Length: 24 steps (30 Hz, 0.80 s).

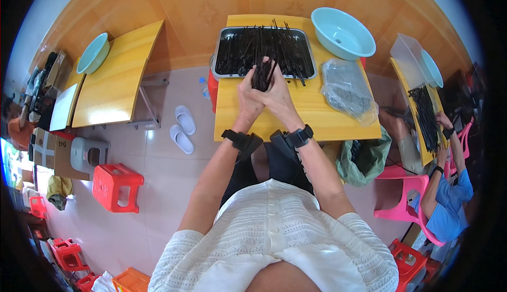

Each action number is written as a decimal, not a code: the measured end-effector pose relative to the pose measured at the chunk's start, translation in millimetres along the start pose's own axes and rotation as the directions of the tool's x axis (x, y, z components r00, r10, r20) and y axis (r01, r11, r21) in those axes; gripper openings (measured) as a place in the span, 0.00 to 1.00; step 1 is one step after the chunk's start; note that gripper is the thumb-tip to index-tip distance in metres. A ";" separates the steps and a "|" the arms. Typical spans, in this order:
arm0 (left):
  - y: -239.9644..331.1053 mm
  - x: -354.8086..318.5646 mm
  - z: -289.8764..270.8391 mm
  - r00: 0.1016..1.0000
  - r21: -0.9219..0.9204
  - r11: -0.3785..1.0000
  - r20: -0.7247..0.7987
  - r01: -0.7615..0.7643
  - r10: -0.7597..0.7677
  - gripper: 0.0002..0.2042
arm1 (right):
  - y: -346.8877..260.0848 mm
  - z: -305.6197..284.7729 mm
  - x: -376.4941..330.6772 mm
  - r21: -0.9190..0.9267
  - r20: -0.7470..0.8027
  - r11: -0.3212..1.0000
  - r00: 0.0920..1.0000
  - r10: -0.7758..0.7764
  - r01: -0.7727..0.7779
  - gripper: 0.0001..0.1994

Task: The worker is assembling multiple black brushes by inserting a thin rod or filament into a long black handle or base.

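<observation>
**Both hands bunch a bundle of dark sticks over the tray**

White knitted fabric on the person's chest fills the lower picture, nearest the lens, with both bare forearms running up from it, each with a black band at the wrist.

Largest beyond that is the yellow wooden table (296, 117). On its far half sits a steel tray (311, 54) strewn with thin black sticks (248, 49); a pale blue basin (343, 33) stands just beside it to the right, and a clear plastic bag (346, 88) lies below the basin.

At the tray's near edge, the left hand (248, 102) and right hand (279, 99) are pressed together, fingers curled round a bundle of sticks (262, 74) held upright between them.

Judging by their look, the sticks are light, stiff and thin, likely to snap if bent and to slip out singly. A snug wrap around the bundle's middle looks like the safest hold.
</observation>
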State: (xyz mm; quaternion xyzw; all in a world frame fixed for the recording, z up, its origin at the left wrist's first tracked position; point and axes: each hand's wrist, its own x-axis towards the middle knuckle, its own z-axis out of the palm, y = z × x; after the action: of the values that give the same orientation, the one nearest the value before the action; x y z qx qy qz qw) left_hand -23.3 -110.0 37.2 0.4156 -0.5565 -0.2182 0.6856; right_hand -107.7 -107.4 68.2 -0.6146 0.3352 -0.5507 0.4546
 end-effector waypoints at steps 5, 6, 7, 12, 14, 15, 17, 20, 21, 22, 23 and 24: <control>-6.5 2.5 -10.8 0.991 0.071 0.995 0.107 0.071 -0.078 0.16 | -12.8 0.1 11.8 -0.262 0.065 0.965 0.998 0.027 -0.009 0.40; -7.6 2.8 -11.1 0.992 0.075 0.994 0.095 0.080 -0.087 0.17 | -11.7 4.0 12.8 -0.261 0.062 0.965 0.998 0.023 -0.006 0.40; -8.3 1.9 -11.4 0.992 0.075 0.994 0.097 0.075 -0.083 0.17 | -9.0 9.7 13.7 -0.217 0.028 0.976 1.000 -0.015 0.021 0.38; -20.7 -5.9 -5.8 0.945 -0.287 0.900 0.092 0.328 -0.314 0.21 | -13.7 19.9 11.9 -0.132 -0.022 0.990 0.999 -0.045 0.042 0.33; -21.6 -9.3 -11.6 0.987 0.058 0.998 0.162 0.010 -0.020 0.25 | 3.0 15.3 13.2 0.011 -0.074 1.000 0.997 0.005 -0.004 0.30; -17.6 -9.9 -10.4 0.973 0.085 0.995 0.216 0.058 -0.075 0.26 | 9.8 11.9 13.2 0.101 -0.105 0.995 0.994 0.006 0.005 0.27; -19.7 -9.1 -8.1 0.972 0.100 0.993 0.219 0.062 -0.083 0.27 | 17.5 10.4 13.4 0.153 -0.083 0.988 0.996 0.039 -0.025 0.26; -24.7 -10.1 -14.8 0.963 0.083 0.993 0.252 0.082 -0.100 0.28 | 21.1 16.4 11.6 0.236 -0.077 0.971 0.996 0.048 -0.029 0.18; -20.1 -9.8 -13.7 0.962 0.079 0.994 0.255 0.077 -0.095 0.28 | 22.5 16.0 12.3 0.121 -0.101 0.993 0.995 0.026 -0.013 0.15; -15.3 -10.1 -12.7 0.949 0.043 0.987 0.271 0.152 -0.158 0.29 | 24.2 15.9 12.4 0.006 -0.122 1.000 0.992 0.001 -0.001 0.12; -10.1 -9.6 -15.4 0.933 0.012 0.974 0.282 0.228 -0.222 0.30 | 13.0 22.3 9.6 0.029 -0.136 1.000 0.991 -0.004 0.008 0.09; -11.0 -8.8 -15.7 0.934 0.010 0.975 0.282 0.224 -0.218 0.30 | 3.6 25.0 7.8 0.028 -0.136 1.000 0.991 -0.008 0.012 0.09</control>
State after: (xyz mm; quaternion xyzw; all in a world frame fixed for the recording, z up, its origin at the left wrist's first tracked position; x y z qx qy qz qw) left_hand -9.2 -104.3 22.6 0.4326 -0.5958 -0.3568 0.5750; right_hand -81.5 -111.1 68.3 -0.5709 0.3543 -0.5983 0.4366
